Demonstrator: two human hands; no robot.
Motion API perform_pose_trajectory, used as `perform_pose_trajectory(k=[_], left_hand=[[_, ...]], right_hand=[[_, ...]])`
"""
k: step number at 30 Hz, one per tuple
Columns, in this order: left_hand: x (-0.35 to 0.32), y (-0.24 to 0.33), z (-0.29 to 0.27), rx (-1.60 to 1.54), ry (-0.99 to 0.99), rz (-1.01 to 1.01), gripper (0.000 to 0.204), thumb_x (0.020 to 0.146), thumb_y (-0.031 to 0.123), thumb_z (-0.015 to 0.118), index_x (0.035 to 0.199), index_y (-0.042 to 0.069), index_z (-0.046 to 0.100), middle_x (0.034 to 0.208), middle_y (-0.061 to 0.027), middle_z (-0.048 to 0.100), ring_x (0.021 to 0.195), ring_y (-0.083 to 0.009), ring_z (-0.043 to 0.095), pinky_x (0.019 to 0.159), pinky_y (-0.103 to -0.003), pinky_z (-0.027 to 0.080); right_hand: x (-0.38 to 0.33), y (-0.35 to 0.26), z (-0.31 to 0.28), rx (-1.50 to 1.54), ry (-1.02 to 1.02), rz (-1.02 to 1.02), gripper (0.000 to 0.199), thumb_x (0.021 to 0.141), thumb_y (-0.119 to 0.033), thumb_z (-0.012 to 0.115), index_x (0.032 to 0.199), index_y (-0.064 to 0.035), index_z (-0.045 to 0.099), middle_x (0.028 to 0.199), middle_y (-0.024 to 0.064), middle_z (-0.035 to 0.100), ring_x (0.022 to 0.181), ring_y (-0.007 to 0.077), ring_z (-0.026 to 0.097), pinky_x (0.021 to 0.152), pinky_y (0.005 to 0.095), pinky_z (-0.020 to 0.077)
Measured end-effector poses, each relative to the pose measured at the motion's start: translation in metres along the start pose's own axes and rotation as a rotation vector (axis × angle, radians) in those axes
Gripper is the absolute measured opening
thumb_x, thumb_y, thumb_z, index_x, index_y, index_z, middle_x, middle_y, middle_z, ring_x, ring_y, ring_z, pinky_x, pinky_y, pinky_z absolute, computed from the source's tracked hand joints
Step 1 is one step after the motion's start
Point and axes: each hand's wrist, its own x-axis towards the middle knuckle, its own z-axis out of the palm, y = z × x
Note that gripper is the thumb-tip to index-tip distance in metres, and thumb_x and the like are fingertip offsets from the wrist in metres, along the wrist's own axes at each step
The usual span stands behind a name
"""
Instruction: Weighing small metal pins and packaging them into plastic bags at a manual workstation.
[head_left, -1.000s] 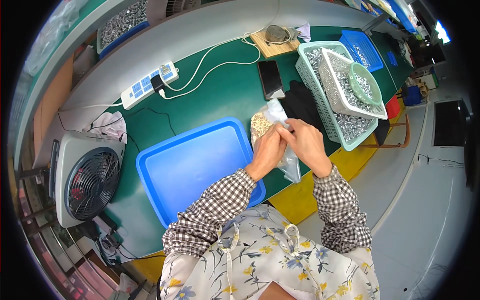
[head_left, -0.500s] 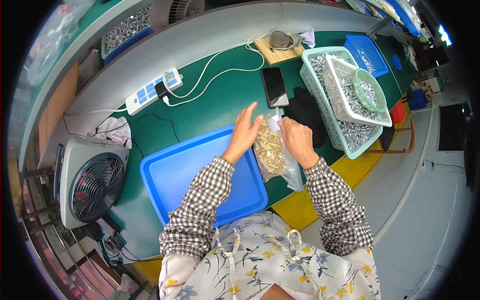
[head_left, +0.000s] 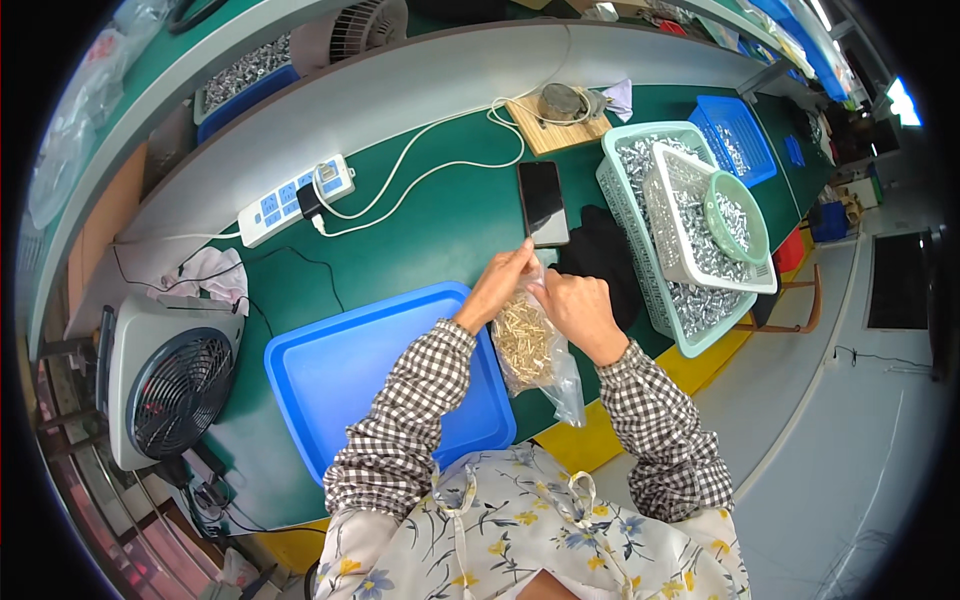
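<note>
Both hands hold a clear plastic bag (head_left: 532, 345) of small brass-coloured metal parts over the green table. My left hand (head_left: 497, 285) pinches the bag's top edge on its left side. My right hand (head_left: 577, 303) grips the top edge on the right. The bag hangs down from the hands toward my body, its lower part empty and crumpled. A shallow blue tray (head_left: 340, 375) lies just left of the bag, under my left forearm.
A black phone (head_left: 543, 203) lies beyond my hands. To the right a mint-green basket (head_left: 640, 270) holds silvery parts, a white basket (head_left: 680, 255) and a green bowl (head_left: 737, 215). A power strip (head_left: 292, 200) with cables, a fan (head_left: 165, 385) and a blue crate (head_left: 735, 135) stand around.
The hands with the bag shifted slightly forward and the bag now hangs lower. My left hand, spread open above the bag half a second ago, now pinches its top edge.
</note>
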Motion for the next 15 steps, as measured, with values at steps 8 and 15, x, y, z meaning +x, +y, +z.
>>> perform_pose_trajectory(k=[8,15], left_hand=[[0.007,-0.008,0.024,-0.013,0.185,-0.060,0.052,0.093,0.040,0.045,0.053,0.005,0.040,0.052,0.0019,0.038,0.051,-0.0081,0.034,0.047,-0.028,0.029],[0.018,0.001,0.021,0.057,0.299,-0.077,0.052,0.092,0.038,0.047,0.053,0.006,0.040,0.052,0.0016,0.038,0.051,-0.0076,0.034,0.046,-0.027,0.029]], right_hand=[[-0.012,0.009,0.012,0.626,0.049,0.059,0.034,0.084,-0.019,0.059,0.058,-0.0005,0.048,0.048,0.0117,0.044,0.039,0.0201,0.043,0.040,0.0322,0.0323],[-0.020,0.028,-0.014,1.076,0.014,0.391,0.029,0.089,-0.020,0.055,0.071,0.0019,0.059,0.051,-0.0026,0.044,0.049,0.0042,0.039,0.043,0.0244,0.0312]])
